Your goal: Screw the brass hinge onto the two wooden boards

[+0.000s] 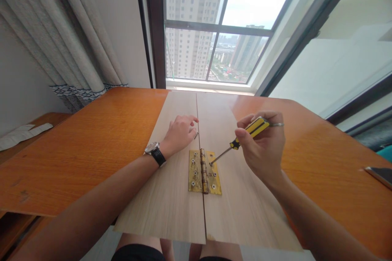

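My right hand (261, 142) is wrapped around a yellow and black screwdriver (256, 127). Its tip meets a screw in the right leaf of a worn brass hinge (218, 181). The hinge lies across the seam between a left pale wood board (165, 195) and a right pale wood board (245, 204). Several screw heads show in both leaves. My left hand (182, 131) rests on the left board above the hinge, thumb and index finger apart. By its thumb is a small screw-like piece (196, 135); whether the thumb touches it I cannot tell.
Both boards lie on an orange-brown wooden table (122, 126) and overhang its near edge, above my legs. A dark flat device (379, 176) sits at the table's right edge. Beyond the far edge is a window (219, 28); a grey curtain (70, 28) hangs at the left.
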`<state>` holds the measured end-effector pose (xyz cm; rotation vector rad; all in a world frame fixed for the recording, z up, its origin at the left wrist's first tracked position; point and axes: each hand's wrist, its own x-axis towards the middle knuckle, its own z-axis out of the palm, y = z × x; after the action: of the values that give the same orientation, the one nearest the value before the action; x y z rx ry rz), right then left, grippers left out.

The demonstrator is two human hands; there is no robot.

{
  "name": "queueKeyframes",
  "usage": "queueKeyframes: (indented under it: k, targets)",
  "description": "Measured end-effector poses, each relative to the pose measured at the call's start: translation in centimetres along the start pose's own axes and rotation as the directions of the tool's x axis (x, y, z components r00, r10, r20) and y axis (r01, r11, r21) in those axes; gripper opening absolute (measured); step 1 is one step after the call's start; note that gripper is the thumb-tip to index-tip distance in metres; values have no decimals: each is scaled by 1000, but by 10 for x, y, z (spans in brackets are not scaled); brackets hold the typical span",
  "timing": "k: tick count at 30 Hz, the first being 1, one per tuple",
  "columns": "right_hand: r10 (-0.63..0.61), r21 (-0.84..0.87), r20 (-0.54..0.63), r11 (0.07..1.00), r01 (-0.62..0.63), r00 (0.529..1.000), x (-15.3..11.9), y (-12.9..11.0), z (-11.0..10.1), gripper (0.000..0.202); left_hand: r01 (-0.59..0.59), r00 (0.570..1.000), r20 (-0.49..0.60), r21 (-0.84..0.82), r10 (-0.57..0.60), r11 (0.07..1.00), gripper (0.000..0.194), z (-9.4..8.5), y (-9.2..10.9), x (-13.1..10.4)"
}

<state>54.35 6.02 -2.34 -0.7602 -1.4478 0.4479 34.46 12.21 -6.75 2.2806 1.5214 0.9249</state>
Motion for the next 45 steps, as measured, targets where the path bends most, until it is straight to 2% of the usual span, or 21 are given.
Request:
queueKeyframes:
  k: [4, 8, 11, 14, 17, 21, 24, 26, 28, 31, 34, 38, 41, 45]
  targets:
    - [-67, -118, -26, 991, 64, 997, -4, -2, -2, 28, -4, 1000, 12, 6, 4, 1000, 27, 1, -2, 0]
    - [-29, -217, -36, 976, 21, 999, -3, -5, -6, 24, -19, 999, 36, 23, 18, 1000, 26, 2, -3, 1]
    - [50, -77, 88, 996, -44, 995, 5, -7, -10, 26, -33, 999, 42, 39, 31, 999, 26, 2, -4, 1]
    - [118, 122, 294, 980, -160, 949, 14, -5, -13, 29, -50, 997, 56, 49, 48, 998, 25, 3, -4, 1]
    - [123, 245, 365, 943, -223, 923, 17, -2, -14, 29, -58, 997, 54, 50, 56, 997, 24, 2, -4, 1]
    - [127, 172, 342, 966, -195, 931, 13, -5, -10, 33, -41, 998, 54, 39, 39, 998, 24, 1, -3, 0]
    - [116, 102, 224, 985, -141, 968, 8, -7, -5, 40, -50, 997, 58, 37, 48, 998, 25, 2, -4, 1]
    - [100, 113, 160, 986, -119, 982, 6, -8, -2, 46, -58, 997, 58, 46, 55, 997, 25, 3, -5, 1]
    - [107, 145, 161, 981, -130, 981, 5, -8, 1, 39, -62, 997, 53, 60, 58, 996, 25, 3, -6, 1]
    - [175, 281, 206, 932, -230, 963, 4, -11, 7, 16, -67, 997, 47, 69, 64, 995, 25, 3, -5, 1]
    - [281, 435, 200, 833, -342, 938, 4, -19, 13, 21, -64, 997, 49, 38, 62, 997, 24, 1, -2, 2]
    - [379, 482, 189, 768, -422, 906, 2, -30, 15, 22, -59, 997, 53, 10, 58, 998, 23, 1, -2, 3]
    - [387, 463, 302, 739, -489, 871, 1, -33, 9, 16, -80, 995, 55, 4, 79, 997, 24, 2, -5, 3]
    - [331, 456, 465, 706, -542, 821, 4, -30, 0, 23, -73, 996, 51, -63, 77, 995, 29, 1, -6, 4]
